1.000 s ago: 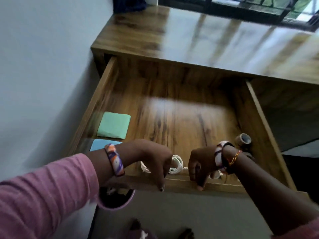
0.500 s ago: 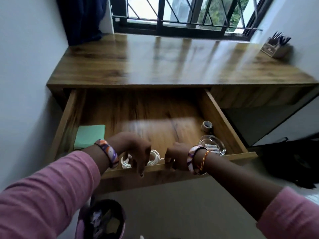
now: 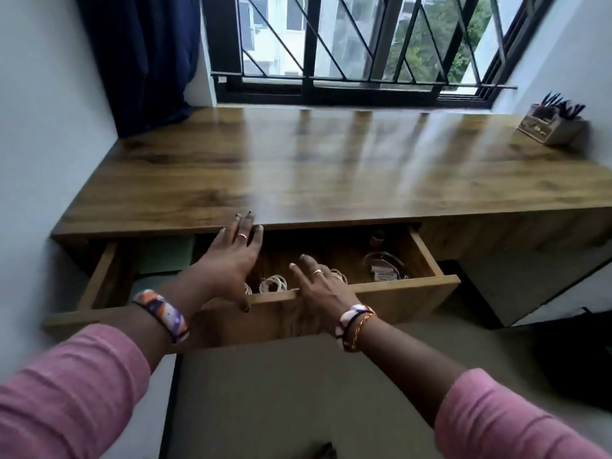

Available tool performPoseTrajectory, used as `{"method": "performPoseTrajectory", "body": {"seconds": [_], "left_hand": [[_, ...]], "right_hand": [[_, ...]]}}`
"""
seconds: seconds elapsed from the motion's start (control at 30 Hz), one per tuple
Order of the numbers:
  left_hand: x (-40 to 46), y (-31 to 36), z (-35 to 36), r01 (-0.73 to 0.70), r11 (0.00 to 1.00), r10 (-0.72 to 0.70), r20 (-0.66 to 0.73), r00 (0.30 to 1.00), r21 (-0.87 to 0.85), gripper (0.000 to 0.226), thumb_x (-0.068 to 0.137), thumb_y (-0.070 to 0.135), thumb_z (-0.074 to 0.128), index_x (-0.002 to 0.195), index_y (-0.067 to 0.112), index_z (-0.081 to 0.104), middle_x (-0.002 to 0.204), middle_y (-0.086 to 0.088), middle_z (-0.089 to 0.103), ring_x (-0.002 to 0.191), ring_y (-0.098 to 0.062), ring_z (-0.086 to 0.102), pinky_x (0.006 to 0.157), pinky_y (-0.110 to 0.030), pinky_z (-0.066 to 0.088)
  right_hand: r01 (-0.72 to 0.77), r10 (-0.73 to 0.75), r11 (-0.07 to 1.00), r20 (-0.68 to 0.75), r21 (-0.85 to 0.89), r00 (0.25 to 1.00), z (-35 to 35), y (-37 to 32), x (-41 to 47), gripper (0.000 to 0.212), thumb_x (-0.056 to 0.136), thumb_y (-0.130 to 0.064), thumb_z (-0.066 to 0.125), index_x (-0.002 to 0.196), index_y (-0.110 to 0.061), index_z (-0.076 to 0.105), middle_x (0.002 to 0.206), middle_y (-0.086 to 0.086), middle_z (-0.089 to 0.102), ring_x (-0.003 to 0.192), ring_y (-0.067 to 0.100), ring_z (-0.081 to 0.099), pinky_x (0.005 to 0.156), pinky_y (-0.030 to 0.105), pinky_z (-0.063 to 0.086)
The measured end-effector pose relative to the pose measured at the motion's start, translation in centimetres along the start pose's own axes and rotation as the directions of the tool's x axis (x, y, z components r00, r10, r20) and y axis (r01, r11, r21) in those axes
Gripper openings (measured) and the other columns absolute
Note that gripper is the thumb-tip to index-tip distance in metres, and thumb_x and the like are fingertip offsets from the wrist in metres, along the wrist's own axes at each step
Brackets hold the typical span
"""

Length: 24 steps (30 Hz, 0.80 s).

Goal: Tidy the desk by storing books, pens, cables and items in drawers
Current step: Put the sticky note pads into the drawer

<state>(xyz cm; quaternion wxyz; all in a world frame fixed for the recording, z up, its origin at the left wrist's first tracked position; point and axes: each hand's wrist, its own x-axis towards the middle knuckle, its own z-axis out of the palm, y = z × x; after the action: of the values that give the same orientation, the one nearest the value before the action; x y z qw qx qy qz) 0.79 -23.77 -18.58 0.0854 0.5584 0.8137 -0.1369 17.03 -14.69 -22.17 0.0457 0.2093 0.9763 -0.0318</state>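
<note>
A wooden desk point(image 3: 331, 167) runs under a barred window point(image 3: 347, 44), and its drawer point(image 3: 397, 294) stands partly pulled out below the desk's front edge. Both hands reach over the drawer's front panel with straight, spread fingers and hold nothing. The left hand point(image 3: 231, 260) stretches furthest, its fingertips lying at the desk's front edge above the drawer opening, while its thumb hangs down at the drawer's front rim. The right hand point(image 3: 319, 286) lies lower, its palm over the front rim and its fingers pointing into the drawer.

Inside the drawer, coiled white cables point(image 3: 273, 284) lie just behind the front panel, between the two hands. A green pad point(image 3: 165, 256) sits toward the drawer's left side. On the right side rest a clear glass dish point(image 3: 384, 268) holding small items and, behind it, a small roll of tape point(image 3: 377, 238), blurred.

At the desk's far right corner stands a wooden pen holder point(image 3: 549, 124) with pens in it. A dark blue curtain point(image 3: 145, 61) hangs at the left of the window.
</note>
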Motion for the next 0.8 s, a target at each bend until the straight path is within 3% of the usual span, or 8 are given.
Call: {"method": "performPoseTrajectory", "body": {"seconds": [0.1, 0.2, 0.27, 0.33, 0.4, 0.5, 0.6, 0.8], "left_hand": [[2.9, -1.1, -1.0, 0.016, 1.000, -0.015, 0.036, 0.999, -0.010, 0.141, 0.061, 0.041, 0.081, 0.140, 0.008, -0.030, 0.135, -0.010, -0.049, 0.125, -0.027, -0.044, 0.115, -0.041, -0.014], [5.7, -1.6, -1.8, 0.031, 0.999, -0.029, 0.089, 0.996, -0.021, 0.136, 0.058, 0.037, 0.083, 0.146, 0.006, -0.017, 0.153, -0.012, -0.026, 0.138, -0.028, -0.031, 0.116, -0.041, -0.010], [6.9, -1.2, -2.2, 0.036, 0.999, -0.038, 0.095, 0.995, 0.024, 0.125, 0.061, 0.032, 0.082, 0.147, 0.002, -0.003, 0.157, -0.014, -0.008, 0.144, -0.029, -0.016, 0.118, -0.042, -0.002], [7.6, -0.9, -2.3, 0.037, 0.999, -0.038, 0.023, 0.999, 0.020, 0.097, 0.074, 0.019, 0.071, 0.147, 0.001, 0.010, 0.157, -0.015, 0.006, 0.146, -0.025, 0.003, 0.120, -0.037, 0.012], [7.8, -0.8, -2.0, 0.055, 0.998, -0.057, -0.093, 0.994, -0.026, 0.065, 0.084, 0.007, 0.051, 0.144, 0.004, 0.026, 0.155, -0.013, 0.019, 0.144, -0.023, 0.020, 0.115, -0.031, 0.028], [8.3, -0.9, -1.4, 0.080, 0.996, -0.092, -0.313, 0.945, -0.049, 0.037, 0.075, 0.001, 0.052, 0.111, 0.008, 0.058, 0.123, -0.010, 0.059, 0.111, -0.032, 0.059, 0.078, -0.036, 0.052], [9.2, -0.9, -1.4, 0.088, 0.996, -0.090, -0.362, 0.928, -0.024, 0.033, 0.045, 0.011, 0.078, 0.067, 0.015, 0.055, 0.063, -0.002, 0.059, 0.053, -0.026, 0.063, 0.034, -0.025, 0.039], [9.9, 1.7, -4.1, 0.207, 0.973, -0.177, -0.243, 0.954, 0.104, 0.020, 0.077, 0.004, 0.062, 0.094, 0.013, 0.059, 0.097, -0.006, 0.062, 0.087, -0.026, 0.065, 0.060, -0.035, 0.052]], "right_hand": [[-0.127, 0.110, 0.990, -0.229, -0.064, 0.967, -0.8, 2.3, 3.3, 0.106, 0.071, -0.029, 0.073, 0.149, -0.013, 0.003, 0.157, 0.011, -0.005, 0.140, 0.031, 0.010, 0.113, 0.044, 0.020], [-0.171, 0.171, 0.985, -0.020, -0.037, 0.985, -0.9, 4.6, 6.7, 0.128, 0.062, -0.039, 0.080, 0.147, -0.010, -0.011, 0.156, 0.009, -0.010, 0.144, 0.029, -0.011, 0.115, 0.047, -0.004], [-0.136, 0.137, 0.987, 0.004, -0.090, 0.991, -1.6, 5.1, 8.4, 0.119, 0.065, -0.040, 0.079, 0.147, -0.004, 0.001, 0.155, 0.013, 0.008, 0.145, 0.028, -0.002, 0.115, 0.045, -0.006], [-0.071, 0.045, 0.987, -0.182, -0.142, 0.982, -1.2, 5.7, 9.5, 0.100, 0.053, -0.042, 0.085, 0.134, -0.001, 0.042, 0.136, 0.015, 0.046, 0.133, 0.029, 0.039, 0.114, 0.037, 0.024], [-0.044, 0.002, 0.988, -0.276, -0.148, 0.961, -0.7, 6.3, 10.0, 0.075, 0.024, -0.042, 0.089, 0.090, -0.012, 0.070, 0.094, 0.005, 0.069, 0.088, 0.021, 0.067, 0.076, 0.026, 0.054], [0.020, -0.071, 0.990, -0.373, -0.139, 0.925, -0.6, 6.8, 11.2, 0.049, 0.027, -0.032, 0.086, 0.070, -0.018, 0.066, 0.077, 0.001, 0.068, 0.064, 0.019, 0.064, 0.052, 0.021, 0.048], [0.046, -0.112, 0.986, -0.427, -0.162, 0.897, -1.0, 6.9, 12.2, 0.035, 0.038, -0.026, 0.082, 0.069, -0.019, 0.066, 0.076, 0.000, 0.069, 0.060, 0.020, 0.063, 0.050, 0.021, 0.045], [0.145, -0.172, 0.983, -0.300, -0.108, 0.938, -3.2, 7.7, 11.7, 0.031, 0.043, -0.033, 0.080, 0.063, -0.019, 0.062, 0.068, -0.002, 0.065, 0.057, 0.021, 0.062, 0.044, 0.019, 0.034]]}}
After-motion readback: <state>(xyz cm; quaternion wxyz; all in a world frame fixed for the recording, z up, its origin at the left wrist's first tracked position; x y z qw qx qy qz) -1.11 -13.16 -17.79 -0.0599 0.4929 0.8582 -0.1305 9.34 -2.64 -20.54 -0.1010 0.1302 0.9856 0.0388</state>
